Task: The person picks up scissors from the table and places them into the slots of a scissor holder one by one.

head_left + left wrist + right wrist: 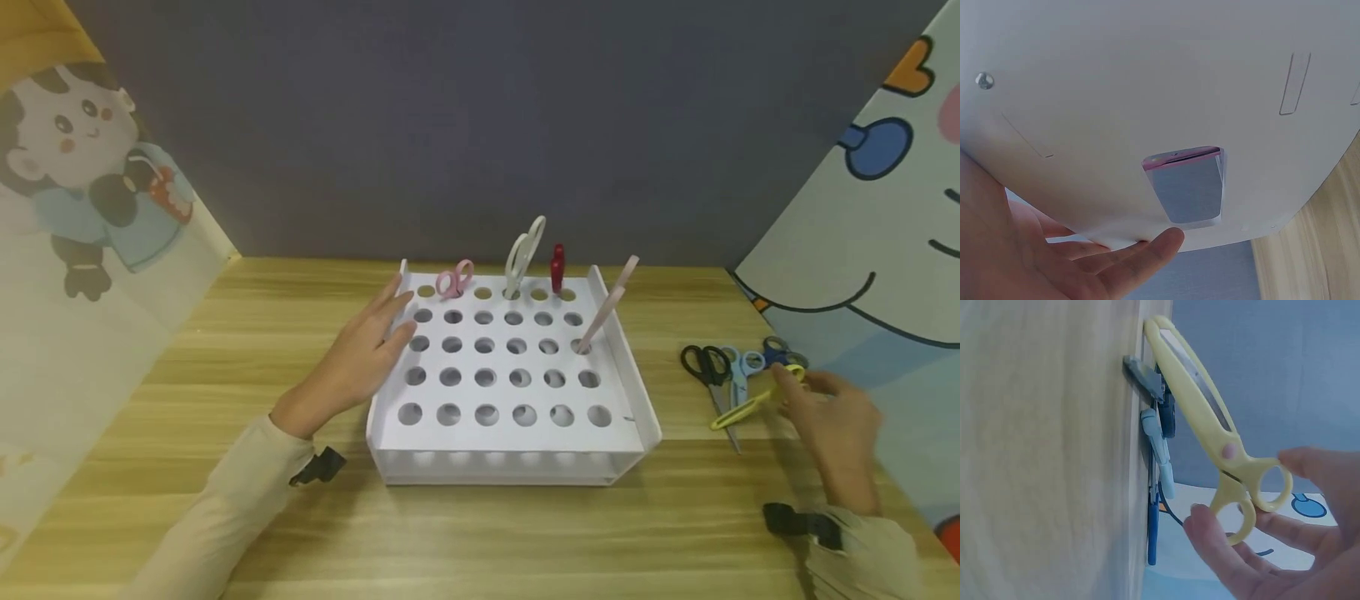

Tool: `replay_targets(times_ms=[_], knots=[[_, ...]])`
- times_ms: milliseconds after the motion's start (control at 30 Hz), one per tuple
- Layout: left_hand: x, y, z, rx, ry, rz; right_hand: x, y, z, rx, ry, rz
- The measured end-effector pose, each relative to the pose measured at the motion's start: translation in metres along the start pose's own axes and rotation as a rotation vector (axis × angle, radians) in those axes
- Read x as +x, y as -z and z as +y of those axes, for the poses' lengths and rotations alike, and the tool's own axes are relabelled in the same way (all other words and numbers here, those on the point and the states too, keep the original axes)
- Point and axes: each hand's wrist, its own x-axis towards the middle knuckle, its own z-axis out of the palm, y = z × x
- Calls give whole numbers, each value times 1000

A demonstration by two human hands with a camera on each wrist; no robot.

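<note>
In the head view, my left hand (352, 362) rests with extended fingers along the left side of a white holed rack (510, 438). The left wrist view shows its thumb against the rack's side panel (1104, 119), beside a rectangular cutout. Far to the right, my right hand (838, 421) grips yellow scissors (748, 407) by their finger loops. In the right wrist view those yellow scissors (1186, 400) are tilted, tip away from the hand. Under and beside them lie black scissors (711, 379), light blue scissors (738, 385) and dark blue scissors (776, 353).
Pink scissors (452, 289), white scissors (513, 279) and red-handled scissors (557, 272) stand in the rack's back row. A pale pink pair (600, 318) leans in a right-column hole. Behind the wooden table (480, 537) rises a grey panel (480, 125); printed panels flank both sides.
</note>
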Motion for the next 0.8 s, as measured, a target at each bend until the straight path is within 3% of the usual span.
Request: replay_targets(times_ms=[167, 333, 667, 800], knots=[[-1, 1, 0, -6, 18, -10, -2, -2, -7, 59, -11, 114], [0, 0, -1, -8, 8, -4, -5, -3, -17, 124, 34, 231], [1, -1, -3, -13, -21, 9, -12, -7, -42, 236, 100, 242], [1, -1, -2, -9, -24, 11, -17, -8, -58, 289, 176, 275]])
